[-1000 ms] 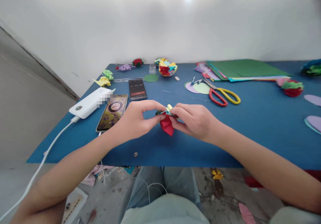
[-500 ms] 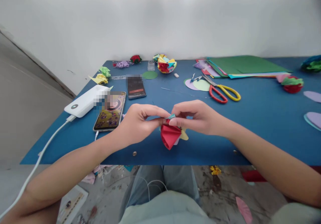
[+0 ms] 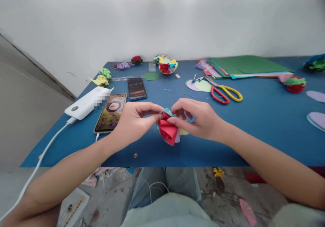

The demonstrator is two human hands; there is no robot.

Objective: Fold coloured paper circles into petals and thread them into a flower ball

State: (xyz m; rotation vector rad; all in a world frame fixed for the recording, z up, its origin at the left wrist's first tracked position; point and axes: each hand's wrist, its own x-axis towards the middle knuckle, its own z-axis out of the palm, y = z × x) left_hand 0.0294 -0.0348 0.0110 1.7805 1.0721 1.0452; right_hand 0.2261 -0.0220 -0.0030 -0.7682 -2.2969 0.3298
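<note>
The left hand (image 3: 135,118) pinches the paper flower (image 3: 169,130) above the near table (image 3: 203,152) edge while the right hand (image 3: 200,118), its grip unclear from here, rests a thumb against it, so shaping seems the step, calling next for light pressure

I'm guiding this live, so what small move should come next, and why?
Perhaps ease the light-blue fold open with the right hand: the left hand pinches the paper flower, and that fold looks bunched between the two hands while the red folds below fan out.
</note>
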